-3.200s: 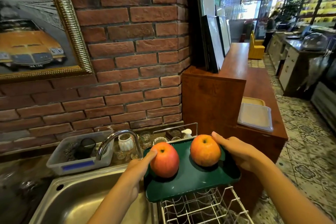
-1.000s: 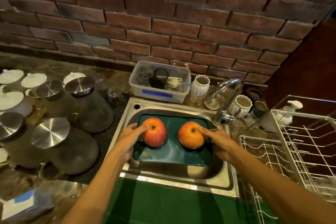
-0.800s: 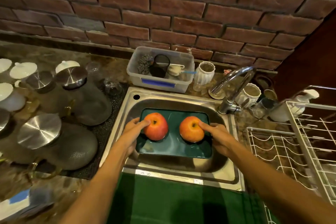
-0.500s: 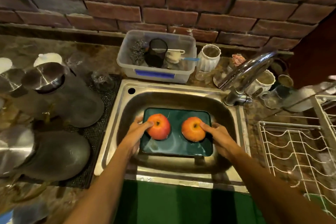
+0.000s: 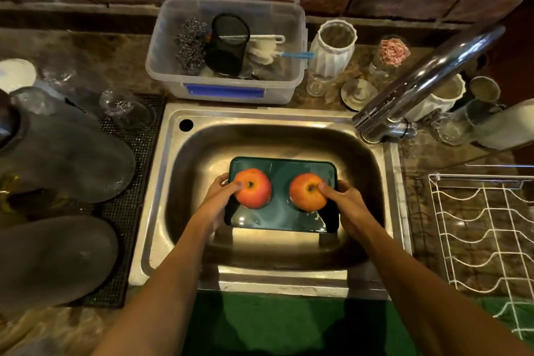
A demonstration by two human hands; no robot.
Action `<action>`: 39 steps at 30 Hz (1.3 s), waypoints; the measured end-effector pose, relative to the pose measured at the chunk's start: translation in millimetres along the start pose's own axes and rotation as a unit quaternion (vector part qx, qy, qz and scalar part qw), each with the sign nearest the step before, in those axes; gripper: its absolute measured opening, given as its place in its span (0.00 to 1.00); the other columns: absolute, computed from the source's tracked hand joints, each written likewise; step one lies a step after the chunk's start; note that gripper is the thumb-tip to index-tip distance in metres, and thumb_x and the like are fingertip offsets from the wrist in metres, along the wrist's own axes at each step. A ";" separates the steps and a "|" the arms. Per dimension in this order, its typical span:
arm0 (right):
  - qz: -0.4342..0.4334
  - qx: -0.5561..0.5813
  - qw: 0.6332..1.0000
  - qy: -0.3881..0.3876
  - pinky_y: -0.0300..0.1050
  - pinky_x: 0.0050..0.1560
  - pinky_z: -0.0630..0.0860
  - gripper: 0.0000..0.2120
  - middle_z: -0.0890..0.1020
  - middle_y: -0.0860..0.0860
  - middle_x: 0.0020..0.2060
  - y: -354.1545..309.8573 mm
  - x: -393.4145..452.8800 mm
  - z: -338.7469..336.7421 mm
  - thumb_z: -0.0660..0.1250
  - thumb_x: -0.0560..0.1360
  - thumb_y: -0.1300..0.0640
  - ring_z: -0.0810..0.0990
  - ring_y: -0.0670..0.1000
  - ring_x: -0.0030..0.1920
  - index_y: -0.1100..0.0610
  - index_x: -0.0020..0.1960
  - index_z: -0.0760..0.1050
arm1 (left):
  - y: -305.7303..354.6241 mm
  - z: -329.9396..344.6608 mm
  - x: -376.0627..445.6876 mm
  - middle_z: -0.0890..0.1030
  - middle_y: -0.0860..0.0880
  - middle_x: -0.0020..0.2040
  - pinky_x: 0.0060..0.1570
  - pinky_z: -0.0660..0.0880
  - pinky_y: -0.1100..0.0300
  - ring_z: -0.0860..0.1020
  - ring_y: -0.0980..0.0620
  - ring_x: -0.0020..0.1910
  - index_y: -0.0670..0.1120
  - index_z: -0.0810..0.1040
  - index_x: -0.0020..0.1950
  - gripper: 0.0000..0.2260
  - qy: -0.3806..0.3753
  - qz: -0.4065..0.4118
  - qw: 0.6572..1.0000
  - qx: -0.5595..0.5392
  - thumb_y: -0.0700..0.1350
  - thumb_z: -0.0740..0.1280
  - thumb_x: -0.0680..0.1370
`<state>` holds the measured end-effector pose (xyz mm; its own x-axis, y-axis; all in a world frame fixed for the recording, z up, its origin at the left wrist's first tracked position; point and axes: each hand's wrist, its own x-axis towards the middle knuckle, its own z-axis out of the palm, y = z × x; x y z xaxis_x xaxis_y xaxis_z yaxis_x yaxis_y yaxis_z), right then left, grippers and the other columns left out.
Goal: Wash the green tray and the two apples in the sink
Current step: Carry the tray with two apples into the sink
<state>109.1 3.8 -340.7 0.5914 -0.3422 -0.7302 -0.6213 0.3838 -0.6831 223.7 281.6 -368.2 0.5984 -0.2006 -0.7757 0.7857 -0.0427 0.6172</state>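
Note:
The green tray (image 5: 281, 218) lies low in the steel sink (image 5: 367, 159), roughly level. Two red-orange apples rest on it: the left apple (image 5: 255, 191) and the right apple (image 5: 304, 193). My left hand (image 5: 218, 199) grips the tray's left edge, its thumb pressed on the left apple. My right hand (image 5: 345, 205) grips the tray's right edge with its thumb on the right apple. Whether the tray touches the sink's bottom I cannot tell.
The chrome faucet (image 5: 419, 84) reaches over the sink's right rear corner. Behind the sink stands a clear plastic tub (image 5: 225, 89) with scrubbers and brushes. Dark glass jugs (image 5: 63, 153) crowd the left counter. A white wire dish rack (image 5: 485, 228) sits to the right.
I carried the tray with both apples from above the dish rack over to the sink and lowered it down into the basin. The view has tilted to look straight down.

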 end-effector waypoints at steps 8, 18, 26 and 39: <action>0.007 0.013 1.000 -0.012 0.46 0.42 0.83 0.27 0.86 0.56 0.49 12.0 16.6 0.3 0.79 0.65 0.53 0.87 0.55 0.47 0.59 0.61 0.77 | -12.9 -7.6 12.4 0.81 0.47 0.57 0.38 0.80 0.62 0.85 0.53 0.48 0.55 0.74 0.62 0.29 -0.012 -0.006 1.000 0.013 0.52 0.78 0.63; 0.003 0.025 0.999 -0.032 0.50 0.49 0.83 0.30 0.85 0.57 0.54 19.4 22.8 -2.5 0.78 0.66 0.53 0.85 0.56 0.54 0.59 0.66 0.75 | -16.9 -13.2 20.2 0.85 0.51 0.54 0.48 0.81 0.58 0.84 0.50 0.54 0.57 0.79 0.55 0.22 -0.024 0.007 0.997 0.075 0.55 0.77 0.63; 0.002 -0.002 0.999 -0.032 0.47 0.47 0.83 0.33 0.84 0.56 0.54 16.9 17.8 -2.4 0.79 0.62 0.48 0.84 0.55 0.54 0.56 0.64 0.76 | -15.4 -10.3 9.9 0.85 0.50 0.55 0.47 0.81 0.58 0.83 0.49 0.56 0.57 0.81 0.54 0.20 -0.019 0.007 0.996 0.092 0.57 0.77 0.64; -0.243 -0.377 0.889 0.096 0.52 0.71 0.64 0.24 0.73 0.58 0.70 27.7 -97.7 -17.6 0.66 0.80 0.51 0.69 0.58 0.71 0.60 0.72 0.70 | -12.7 15.1 -32.2 0.60 0.43 0.80 0.74 0.64 0.46 0.63 0.42 0.77 0.48 0.54 0.82 0.36 0.101 0.067 0.969 0.216 0.52 0.69 0.80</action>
<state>25.0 32.8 -288.5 0.8306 -0.4786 -0.2847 -0.5265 -0.5084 -0.6814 192.1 273.8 -349.0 0.7436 -0.0397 -0.6675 0.5852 -0.4443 0.6783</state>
